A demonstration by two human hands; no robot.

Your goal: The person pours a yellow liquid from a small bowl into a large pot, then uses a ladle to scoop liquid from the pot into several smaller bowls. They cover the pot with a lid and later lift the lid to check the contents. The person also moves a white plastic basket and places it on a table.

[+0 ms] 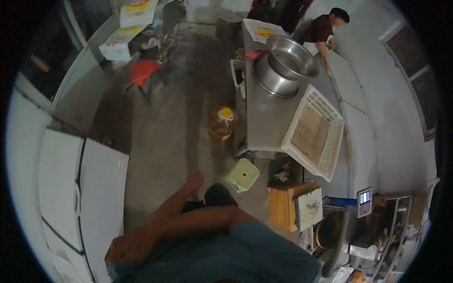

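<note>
My left hand (pixel 195 179) is extended forward over the floor, small and blurred, with its fingers hard to make out. No object shows clearly in it. My right arm crosses in front of my body, and my right hand (pixel 122 247) lies against my left upper arm by the blue-grey sleeve. Its fingers are not distinct. Below my left hand is a dark shoe (pixel 220 195). To its right stands a pale green plastic stool (pixel 249 173). Farther ahead, a large clear jug of yellow liquid (pixel 222 129) with a yellow cap stands on the floor.
A metal table (pixel 263 131) holds stacked steel basins (pixel 292 56) and a tilted white plastic crate (pixel 311 131). At its far end a person (pixel 320 32) leans over a white surface. White refrigerator-like cabinet (pixel 102 177) left; red stool (pixel 144 71) ahead; wooden box (pixel 279 205) and scale display (pixel 364 201) right.
</note>
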